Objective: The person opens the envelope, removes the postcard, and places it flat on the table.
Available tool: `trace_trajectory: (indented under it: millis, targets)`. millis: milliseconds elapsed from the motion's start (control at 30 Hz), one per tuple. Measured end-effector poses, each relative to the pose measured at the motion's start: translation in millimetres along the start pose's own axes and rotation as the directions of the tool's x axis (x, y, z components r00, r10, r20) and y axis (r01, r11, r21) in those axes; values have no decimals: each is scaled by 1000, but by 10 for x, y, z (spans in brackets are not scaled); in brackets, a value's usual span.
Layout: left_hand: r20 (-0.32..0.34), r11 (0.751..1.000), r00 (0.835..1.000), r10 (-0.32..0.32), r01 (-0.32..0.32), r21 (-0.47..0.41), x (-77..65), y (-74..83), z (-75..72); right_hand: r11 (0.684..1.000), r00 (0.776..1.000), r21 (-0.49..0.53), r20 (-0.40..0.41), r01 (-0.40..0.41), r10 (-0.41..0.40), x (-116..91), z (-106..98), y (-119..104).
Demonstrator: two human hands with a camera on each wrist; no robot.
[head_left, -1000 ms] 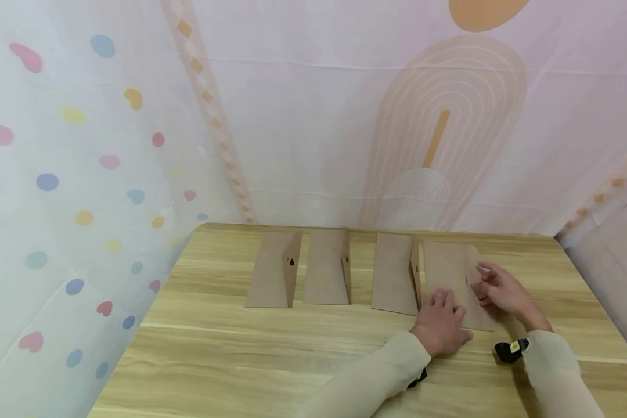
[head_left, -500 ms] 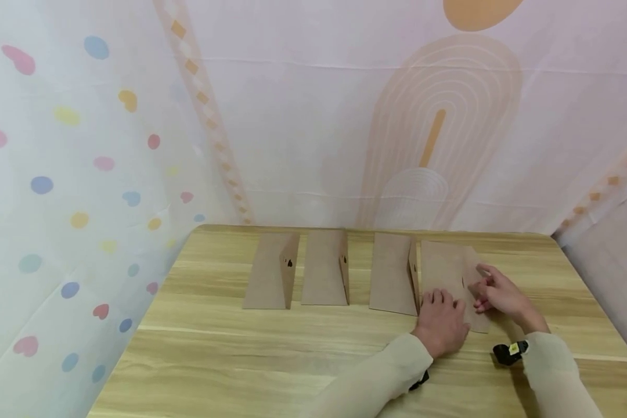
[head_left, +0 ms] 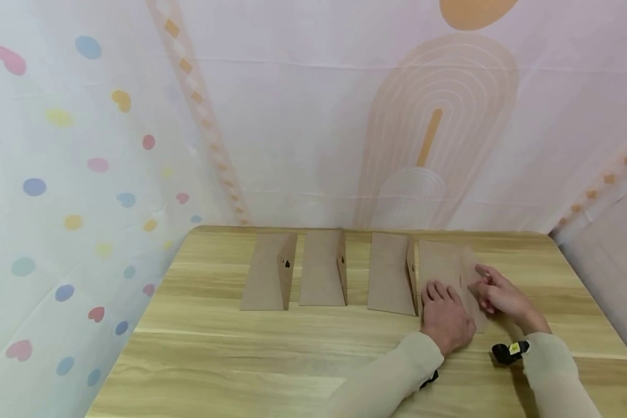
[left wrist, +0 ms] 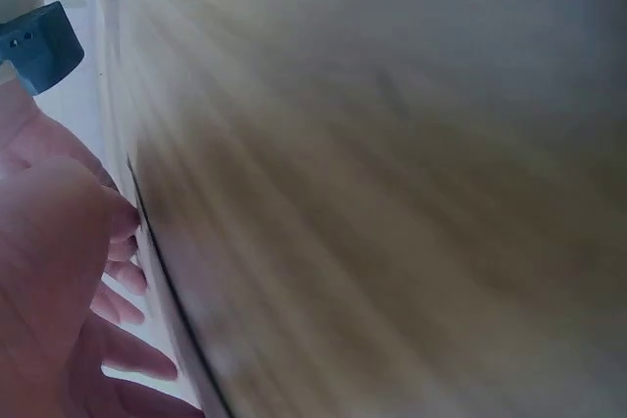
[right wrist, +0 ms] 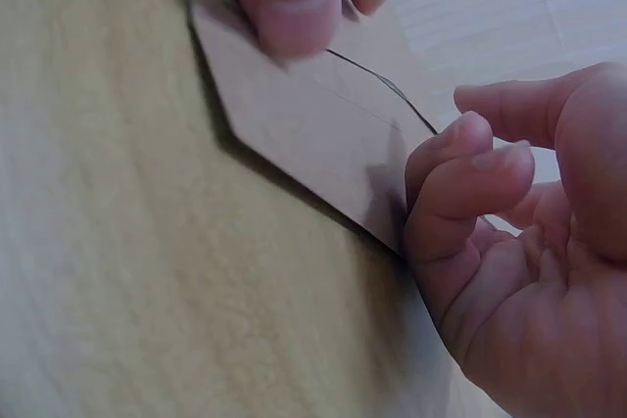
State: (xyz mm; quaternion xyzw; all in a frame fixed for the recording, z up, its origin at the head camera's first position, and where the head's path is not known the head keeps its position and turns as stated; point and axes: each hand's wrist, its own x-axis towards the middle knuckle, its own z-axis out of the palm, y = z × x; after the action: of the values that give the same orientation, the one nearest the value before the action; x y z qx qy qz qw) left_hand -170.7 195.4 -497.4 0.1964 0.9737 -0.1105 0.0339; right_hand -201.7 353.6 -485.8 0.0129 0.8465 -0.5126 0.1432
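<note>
Toward the wood-grained desk [head_left: 230, 360]'s far right corner lies a flat brown paper envelope [head_left: 440, 261], its flap [right wrist: 304, 134] angle-cornered. The left hand [head_left: 447, 316] rests on it, fingers outstretched; the right hand [head_left: 507, 299] bends fingers at the flap, whether pinching I cannot tell.

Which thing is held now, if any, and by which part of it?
The left hand rests on the rightmost cardboard piece without gripping it. The right hand is at its right flap; whether its fingers pinch the flap cannot be told.
</note>
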Motion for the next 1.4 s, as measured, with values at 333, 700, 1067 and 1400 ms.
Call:
trace_trajectory:
  millis: [333, 700, 1067, 1400]
  targets:
    - [49, 998, 998, -47, 45, 40, 1, 57, -53, 1000, 1000, 6, 4, 4, -4, 12, 24, 35]
    - [-20, 996, 997, -77, 78, 53, 2, 76, -74, 998, 1000, -54, -18, 14, -15, 5, 29, 25]
    - [-63, 994, 992, -106, 107, 14, 33, 87, -57, 985, 998, -170, -60, 10, -21, 22, 77, -3]
    - [-159, 997, 985, -75, 77, 10, 41, 47, -81, 964, 992, -261, -91, 59, -85, 35, 101, 12]
